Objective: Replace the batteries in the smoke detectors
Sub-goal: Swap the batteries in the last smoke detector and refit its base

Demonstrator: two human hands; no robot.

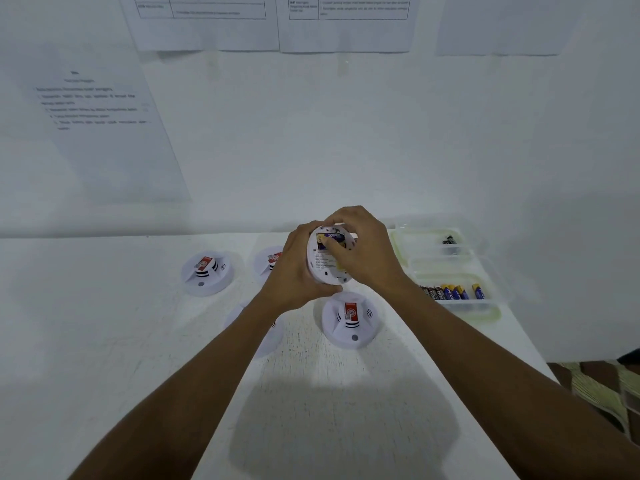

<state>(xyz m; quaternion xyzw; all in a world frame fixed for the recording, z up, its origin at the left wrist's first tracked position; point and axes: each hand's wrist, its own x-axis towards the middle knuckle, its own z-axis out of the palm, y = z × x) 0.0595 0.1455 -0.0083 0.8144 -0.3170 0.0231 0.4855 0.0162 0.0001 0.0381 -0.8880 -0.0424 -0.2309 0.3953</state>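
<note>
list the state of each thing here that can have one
held detector, lifted, back towards the camera, battery showing
left hand, grips the held detector's edge
right hand, fingers curled over its top
near detector, face up on the table, untouched
far left detector, face up on the table
detector behind the left hand, partly hidden
detector under the left forearm, mostly hidden
row of batteries, lying in the tray, near compartment
</note>
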